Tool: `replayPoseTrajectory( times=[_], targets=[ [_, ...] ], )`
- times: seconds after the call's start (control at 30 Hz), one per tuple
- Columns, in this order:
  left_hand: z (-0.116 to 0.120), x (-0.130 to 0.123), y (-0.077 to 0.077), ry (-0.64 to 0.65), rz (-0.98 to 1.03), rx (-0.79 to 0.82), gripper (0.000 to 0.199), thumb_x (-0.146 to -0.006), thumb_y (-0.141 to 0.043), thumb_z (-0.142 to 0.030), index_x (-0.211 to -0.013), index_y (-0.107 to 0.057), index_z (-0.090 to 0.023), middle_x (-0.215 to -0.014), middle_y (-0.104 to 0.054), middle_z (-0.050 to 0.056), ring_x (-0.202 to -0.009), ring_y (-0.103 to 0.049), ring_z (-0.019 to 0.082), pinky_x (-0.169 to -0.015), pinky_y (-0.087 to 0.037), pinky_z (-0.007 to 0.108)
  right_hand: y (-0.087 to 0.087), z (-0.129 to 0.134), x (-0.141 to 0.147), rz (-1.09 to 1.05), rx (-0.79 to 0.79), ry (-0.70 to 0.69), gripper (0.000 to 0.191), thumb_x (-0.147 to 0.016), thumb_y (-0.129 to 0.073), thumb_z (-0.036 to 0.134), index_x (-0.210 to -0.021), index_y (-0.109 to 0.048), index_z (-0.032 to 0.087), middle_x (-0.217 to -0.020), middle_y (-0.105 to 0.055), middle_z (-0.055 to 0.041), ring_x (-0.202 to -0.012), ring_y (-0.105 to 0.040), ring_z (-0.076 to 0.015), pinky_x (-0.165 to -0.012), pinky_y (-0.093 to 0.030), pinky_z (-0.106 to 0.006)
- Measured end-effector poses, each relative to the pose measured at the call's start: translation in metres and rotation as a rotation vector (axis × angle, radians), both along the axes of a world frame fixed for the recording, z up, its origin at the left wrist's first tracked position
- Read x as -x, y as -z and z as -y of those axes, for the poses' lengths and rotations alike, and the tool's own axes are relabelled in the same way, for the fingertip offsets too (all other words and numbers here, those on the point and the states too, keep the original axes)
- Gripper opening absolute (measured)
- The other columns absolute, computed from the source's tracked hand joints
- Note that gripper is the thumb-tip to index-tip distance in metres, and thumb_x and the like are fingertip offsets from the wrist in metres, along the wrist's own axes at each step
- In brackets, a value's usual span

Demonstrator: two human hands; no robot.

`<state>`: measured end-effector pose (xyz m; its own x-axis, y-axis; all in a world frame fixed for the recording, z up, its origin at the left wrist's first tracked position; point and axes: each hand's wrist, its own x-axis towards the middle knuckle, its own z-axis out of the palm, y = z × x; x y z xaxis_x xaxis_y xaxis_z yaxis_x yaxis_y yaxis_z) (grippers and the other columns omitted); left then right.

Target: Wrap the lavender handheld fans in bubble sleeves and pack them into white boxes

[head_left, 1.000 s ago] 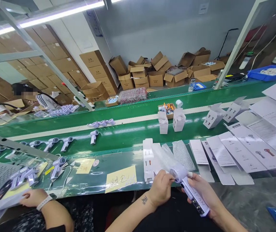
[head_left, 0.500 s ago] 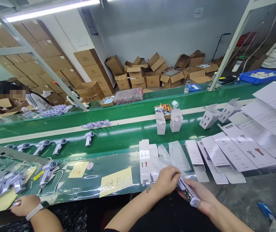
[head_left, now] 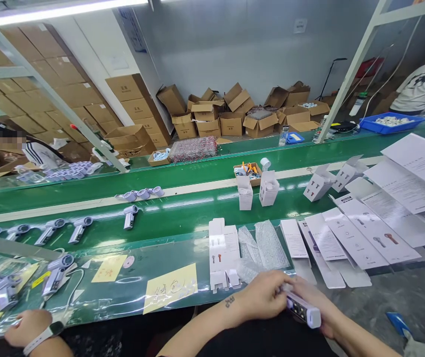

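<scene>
A light purple handheld device (head_left: 303, 310) lies between my two hands near the table's front edge, its handle end pointing to the lower right. My left hand (head_left: 268, 295) has its fingers closed on the device's far end. Wrapped around its side and underneath is my right hand (head_left: 318, 302), partly hidden behind it. Just beyond my hands are bubble wrap sleeves (head_left: 270, 245) and a flattened white printed box (head_left: 218, 255). To their right, white printed cartons (head_left: 353, 230) lie fanned out in overlapping rows.
Several purple devices (head_left: 80, 229) line the green belt (head_left: 183, 208) at left. Two open white boxes (head_left: 269, 191) stand beyond the bubble wrap. A co-worker's watched wrist (head_left: 43, 337) is at lower left. Yellow paper (head_left: 171, 287) lies on the table.
Both hands and the device have shifted slightly right, and the device has turned a little flatter. The whole view has also shifted somewhat.
</scene>
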<state>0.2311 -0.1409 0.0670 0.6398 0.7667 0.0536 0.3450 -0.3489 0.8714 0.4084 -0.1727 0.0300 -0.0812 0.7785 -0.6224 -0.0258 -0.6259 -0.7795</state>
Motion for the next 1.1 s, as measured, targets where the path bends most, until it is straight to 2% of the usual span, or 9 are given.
replayPoseTrajectory(
  times=[0.13, 0.2, 0.37, 0.43, 0.5, 0.63, 0.8, 0.93, 1.1],
  targets=[
    [-0.013, 0.003, -0.009, -0.245, 0.195, 0.510, 0.035, -0.068, -0.056, -0.017, -0.102, -0.057, -0.012, -0.057, -0.041, -0.006, -0.050, -0.034, 0.004, -0.049, -0.025, 0.017, -0.020, -0.021, -0.034, 0.408, -0.412, -0.272, 0.023, -0.081, -0.052, 0.040, -0.072, -0.048, 0.018, -0.069, -0.050, 0.0002, -0.067, -0.048, -0.0144, -0.061, -0.038, -0.026],
    [-0.021, 0.009, -0.017, -0.269, 0.310, 0.577, 0.033, -0.067, -0.061, -0.020, -0.099, -0.055, -0.011, -0.057, -0.040, -0.006, -0.050, -0.034, 0.004, -0.049, -0.024, 0.017, -0.037, -0.029, -0.044, 0.531, -0.560, -0.344, 0.022, -0.085, -0.048, 0.037, -0.073, -0.047, 0.019, -0.072, -0.050, 0.0002, -0.070, -0.047, -0.0148, -0.064, -0.038, -0.027],
    [-0.035, 0.031, -0.036, -0.349, 0.395, 0.305, 0.061, -0.067, -0.071, -0.037, -0.120, -0.050, -0.015, -0.102, -0.056, 0.008, -0.082, -0.053, 0.012, -0.068, -0.042, 0.021, -0.073, -0.047, -0.026, 0.340, -0.519, -0.317, 0.029, -0.087, -0.050, 0.044, -0.073, -0.040, 0.020, -0.073, -0.043, 0.0021, -0.071, -0.052, -0.0140, -0.067, -0.050, -0.027],
    [-0.036, 0.032, -0.030, -0.278, 0.266, 0.152, 0.094, -0.054, -0.082, -0.036, -0.136, -0.039, -0.023, -0.132, -0.044, 0.012, -0.106, -0.050, 0.020, -0.082, -0.045, 0.029, -0.082, -0.056, -0.011, 0.201, -0.483, -0.355, 0.030, -0.086, -0.052, 0.045, -0.074, -0.041, 0.020, -0.077, -0.046, 0.0020, -0.072, -0.056, -0.0139, -0.070, -0.052, -0.029],
    [-0.037, 0.025, -0.016, -0.250, 0.119, 0.057, 0.089, -0.049, -0.083, -0.031, -0.131, -0.048, -0.022, -0.128, -0.049, 0.012, -0.108, -0.049, 0.023, -0.087, -0.044, 0.033, -0.086, -0.069, -0.003, 0.111, -0.475, -0.508, 0.027, -0.086, -0.052, 0.044, -0.078, -0.045, 0.019, -0.080, -0.052, 0.0009, -0.073, -0.060, -0.0149, -0.070, -0.052, -0.029],
    [-0.041, 0.021, 0.017, -0.469, 0.107, 0.032, 0.017, -0.070, -0.066, -0.027, -0.078, -0.065, -0.013, -0.082, -0.061, 0.005, -0.084, -0.055, 0.016, -0.080, -0.043, 0.029, -0.072, -0.107, -0.019, 0.413, -0.621, -0.899, 0.026, -0.086, -0.052, 0.041, -0.100, -0.054, 0.019, -0.093, -0.064, -0.0036, -0.087, -0.063, -0.0170, -0.078, -0.051, -0.031],
    [-0.046, 0.072, 0.027, -0.955, 0.418, 0.325, 0.033, -0.071, -0.063, -0.043, -0.085, -0.062, -0.013, -0.067, -0.055, 0.000, -0.056, -0.046, 0.009, -0.048, -0.036, 0.019, -0.006, -0.125, -0.030, 0.914, -0.704, -0.972, 0.027, -0.047, -0.079, 0.013, -0.063, -0.057, 0.013, -0.099, -0.062, -0.0178, -0.109, -0.051, -0.0409, -0.096, -0.028, -0.066],
    [-0.041, 0.114, 0.017, -1.167, 0.703, 0.382, 0.044, -0.062, -0.072, -0.042, -0.092, -0.059, -0.012, -0.073, -0.057, 0.000, -0.055, -0.047, 0.007, -0.042, -0.034, 0.017, 0.036, -0.123, -0.020, 1.043, -0.870, -1.082, 0.025, -0.050, -0.063, -0.007, -0.050, -0.050, 0.015, -0.083, -0.065, -0.0108, -0.101, -0.055, -0.0313, -0.099, -0.030, -0.054],
    [-0.030, 0.147, 0.007, -1.393, 0.925, 0.429, 0.046, -0.053, -0.078, -0.030, -0.090, -0.058, -0.012, -0.076, -0.059, 0.000, -0.055, -0.052, 0.006, -0.039, -0.031, 0.017, -0.001, -0.155, -0.024, 1.055, -1.037, -1.116, 0.022, -0.068, -0.048, -0.005, -0.065, -0.058, 0.014, -0.077, -0.063, -0.0151, -0.080, -0.056, -0.0261, -0.075, -0.039, -0.040]
  ],
)
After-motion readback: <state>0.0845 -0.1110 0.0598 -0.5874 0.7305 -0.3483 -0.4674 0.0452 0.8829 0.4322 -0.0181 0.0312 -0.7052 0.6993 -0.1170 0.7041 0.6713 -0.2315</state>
